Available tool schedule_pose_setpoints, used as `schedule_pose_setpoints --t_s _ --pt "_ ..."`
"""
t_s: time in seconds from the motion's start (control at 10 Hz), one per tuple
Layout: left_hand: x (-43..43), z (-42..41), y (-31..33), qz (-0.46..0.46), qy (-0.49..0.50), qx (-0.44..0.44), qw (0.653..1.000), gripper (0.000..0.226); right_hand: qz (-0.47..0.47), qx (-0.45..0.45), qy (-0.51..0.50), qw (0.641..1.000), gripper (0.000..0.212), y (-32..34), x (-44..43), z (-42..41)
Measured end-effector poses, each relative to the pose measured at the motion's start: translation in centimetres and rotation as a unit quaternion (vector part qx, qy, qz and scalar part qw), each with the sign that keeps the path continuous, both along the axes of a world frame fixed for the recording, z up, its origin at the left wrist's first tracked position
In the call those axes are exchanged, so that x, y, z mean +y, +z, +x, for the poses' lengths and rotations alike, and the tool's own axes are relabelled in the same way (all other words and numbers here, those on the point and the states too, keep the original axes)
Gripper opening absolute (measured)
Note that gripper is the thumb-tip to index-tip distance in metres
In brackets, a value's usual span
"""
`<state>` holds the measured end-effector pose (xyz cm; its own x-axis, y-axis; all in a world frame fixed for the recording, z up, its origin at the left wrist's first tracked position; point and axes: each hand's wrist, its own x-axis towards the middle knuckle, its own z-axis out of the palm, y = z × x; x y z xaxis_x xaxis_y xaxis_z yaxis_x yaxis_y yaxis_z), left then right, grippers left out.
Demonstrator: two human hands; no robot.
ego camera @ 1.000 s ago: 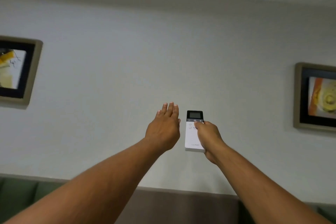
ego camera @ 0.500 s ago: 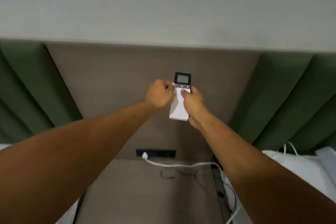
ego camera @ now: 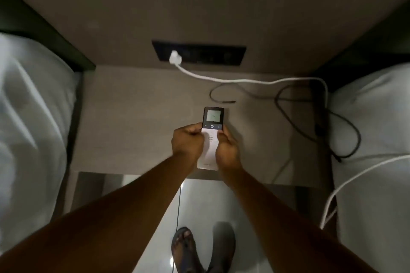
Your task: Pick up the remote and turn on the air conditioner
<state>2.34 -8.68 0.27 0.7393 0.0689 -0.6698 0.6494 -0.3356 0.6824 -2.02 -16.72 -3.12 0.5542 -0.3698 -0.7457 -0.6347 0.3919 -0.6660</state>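
- A person holds a white remote (ego camera: 210,146) in 2 hands above a grey-brown bedside table (ego camera: 137,117), seen from a head-worn camera looking steeply down.
- The left hand (ego camera: 188,142) wraps the remote's left edge, fingers curled onto its face just below the button row; the right hand (ego camera: 227,149) closes around the right edge, thumb lying on the white body.
- Both hands are clamped on the remote's middle and lower half, so the black top section with its lit screen (ego camera: 213,115) juts clear beyond the fingertips, while the bottom end shows between the wrists.
- The remote points away from the person, toward a dark socket panel (ego camera: 210,55) on the wall, where a white plug (ego camera: 175,58) sits.
- A white cable (ego camera: 244,80) runs right from the plug; a black cable (ego camera: 346,131) loops across the table's right side.
- White bedding (ego camera: 31,131) flanks the table on both sides.
- A sandalled foot (ego camera: 186,248) stands on glossy floor below.
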Motion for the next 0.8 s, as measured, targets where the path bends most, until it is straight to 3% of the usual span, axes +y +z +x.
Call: schedule_pose_setpoints --t_s 0.1,0.2,0.4,0.7,0.8 --pt "1.0 -0.9 -4.6 -0.024 0.021 0.056 0.998 0.016 0.001 0.010 -0.020 1.000 0.027 -4.3 0.6 -1.1" --pt "1.7 -1.8 -7.9 -0.028 0.059 0.080 0.995 0.016 -0.059 -0.001 -0.017 0.998 0.028 -7.5 1.1 -1.7" --pt "1.8 -1.5 -8.5 0.026 0.041 0.014 0.999 0.021 -0.181 0.068 -0.001 0.981 0.021 -9.1 1.2 -0.9" --pt "2.5 -1.3 -9.5 0.035 -0.021 -0.036 0.998 0.005 -0.247 0.094 0.038 0.964 0.018 -9.7 0.3 -0.5" --pt "2.7 -1.5 -9.2 0.047 -0.044 -0.036 0.997 0.018 -0.237 0.112 0.020 0.965 0.022 -8.4 0.3 -0.5"
